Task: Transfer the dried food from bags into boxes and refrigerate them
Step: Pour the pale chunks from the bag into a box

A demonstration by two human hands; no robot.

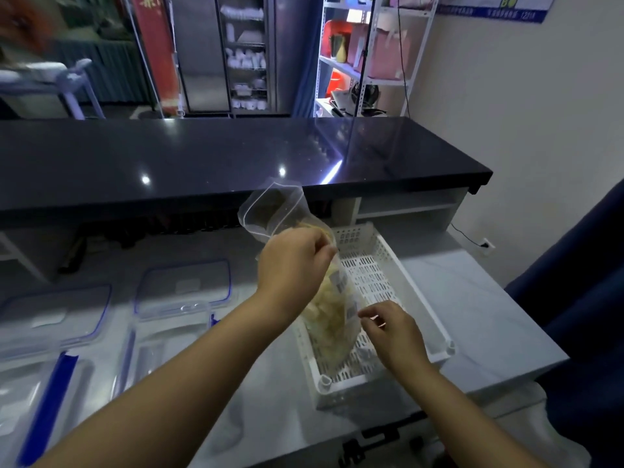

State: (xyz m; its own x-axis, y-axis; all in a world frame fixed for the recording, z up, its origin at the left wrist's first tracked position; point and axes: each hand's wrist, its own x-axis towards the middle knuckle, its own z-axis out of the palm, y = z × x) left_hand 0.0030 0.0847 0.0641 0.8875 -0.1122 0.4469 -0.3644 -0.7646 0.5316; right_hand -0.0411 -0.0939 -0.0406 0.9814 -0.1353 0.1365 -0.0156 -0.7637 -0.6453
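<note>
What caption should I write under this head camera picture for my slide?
Left hand holds a clear bag of pale dried food over a white basket, right hand close beside the bag.

One feed on my screen: wide-angle head camera, facing forward and down. Left hand, right hand and bag sit close under the lens, mid-frame; pale worktop below, dark counter beyond, shelves far back.

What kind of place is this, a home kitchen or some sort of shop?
Likely a shop or café work area: a long black service counter, a glass-door cabinet stocked with white ware, and metal storage shelving behind.
</note>
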